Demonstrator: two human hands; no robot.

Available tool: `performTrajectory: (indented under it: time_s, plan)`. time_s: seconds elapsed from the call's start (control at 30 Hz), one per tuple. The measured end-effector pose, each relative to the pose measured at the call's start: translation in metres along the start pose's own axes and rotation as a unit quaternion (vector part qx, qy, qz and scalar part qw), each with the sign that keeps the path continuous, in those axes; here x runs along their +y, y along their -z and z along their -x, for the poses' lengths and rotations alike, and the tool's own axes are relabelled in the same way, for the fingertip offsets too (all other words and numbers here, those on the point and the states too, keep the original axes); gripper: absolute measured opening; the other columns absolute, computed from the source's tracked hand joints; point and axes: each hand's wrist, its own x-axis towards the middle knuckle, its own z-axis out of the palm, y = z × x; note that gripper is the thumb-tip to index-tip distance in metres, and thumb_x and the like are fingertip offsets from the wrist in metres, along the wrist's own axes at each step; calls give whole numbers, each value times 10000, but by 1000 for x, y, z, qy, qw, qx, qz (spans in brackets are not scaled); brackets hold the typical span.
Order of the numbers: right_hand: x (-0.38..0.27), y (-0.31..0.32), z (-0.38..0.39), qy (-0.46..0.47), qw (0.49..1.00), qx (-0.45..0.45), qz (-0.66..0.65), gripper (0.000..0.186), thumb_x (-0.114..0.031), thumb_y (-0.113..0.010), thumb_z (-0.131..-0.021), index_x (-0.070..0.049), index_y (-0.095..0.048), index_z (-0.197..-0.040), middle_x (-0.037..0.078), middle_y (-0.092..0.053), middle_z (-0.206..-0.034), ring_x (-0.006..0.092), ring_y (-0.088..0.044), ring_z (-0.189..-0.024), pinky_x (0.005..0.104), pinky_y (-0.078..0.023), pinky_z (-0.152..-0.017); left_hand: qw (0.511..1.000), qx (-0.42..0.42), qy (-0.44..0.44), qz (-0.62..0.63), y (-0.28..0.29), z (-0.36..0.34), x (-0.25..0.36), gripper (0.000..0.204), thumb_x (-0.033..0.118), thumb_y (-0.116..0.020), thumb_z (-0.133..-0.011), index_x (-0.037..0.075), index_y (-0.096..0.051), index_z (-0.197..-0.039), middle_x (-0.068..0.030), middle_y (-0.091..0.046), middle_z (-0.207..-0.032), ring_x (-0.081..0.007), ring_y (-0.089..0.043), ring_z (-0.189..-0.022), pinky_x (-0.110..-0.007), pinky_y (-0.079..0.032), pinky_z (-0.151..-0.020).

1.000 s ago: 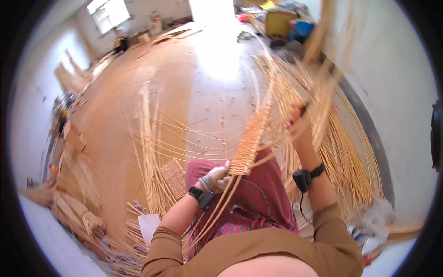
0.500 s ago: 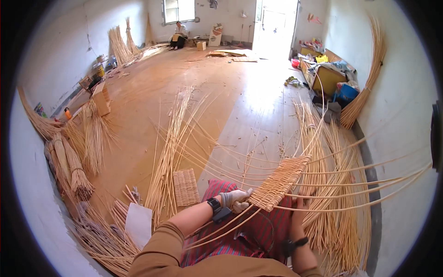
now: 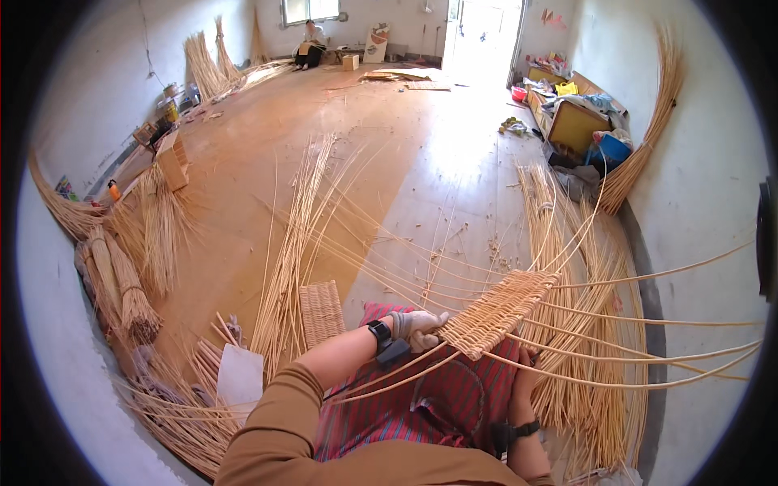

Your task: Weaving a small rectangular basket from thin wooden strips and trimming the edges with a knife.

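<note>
A woven wicker panel slants over my lap, with long pale rods fanning out from its sides. My left hand, in a light glove, is closed on the panel's left edge. Two rods run from that edge past my left wrist. Below the panel's right part, my right hand is closed close to the lower rods; what its fingers hold is hidden. Under both hands lies a red striped cloth over my lap. A second woven panel rests beside my left forearm.
Loose rods lie ahead on the floor, and more rods spread along the right wall. Tied bundles and a white sheet are at left. Far off, a person sits below the window.
The wicker panel has shifted slightly right and up, and its right-hand rods have spread and swung. My left hand stays on its edge; my right hand remains below it.
</note>
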Motion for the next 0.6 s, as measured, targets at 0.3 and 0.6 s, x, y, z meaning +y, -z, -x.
performTrajectory:
  time_s: [0.3, 0.6]
  plan:
    - [3, -5, -4, -14, 999, 25, 41, 332, -290, -778, -1008, 8, -676, -1113, 48, -712, -942, 126, -628, -794, 279, -508, -702, 999, 30, -1, 12, 24, -19, -6, 751, 798, -215, -1058, 150, -486, -789, 44, -356, -537, -70, -262, -374, -239, -227, -341]
    - [-19, -4, 5, -8, 999, 12, 49, 235, -258, -735, -1031, -43, -675, -1103, -8, -650, -838, 99, -582, -725, 270, -478, -660, 985, -12, -175, -5, -8, 1, -14, 498, 591, -469, -1109, 143, -585, -922, 62, -359, -520, -53, -296, -382, -247, -225, -339]
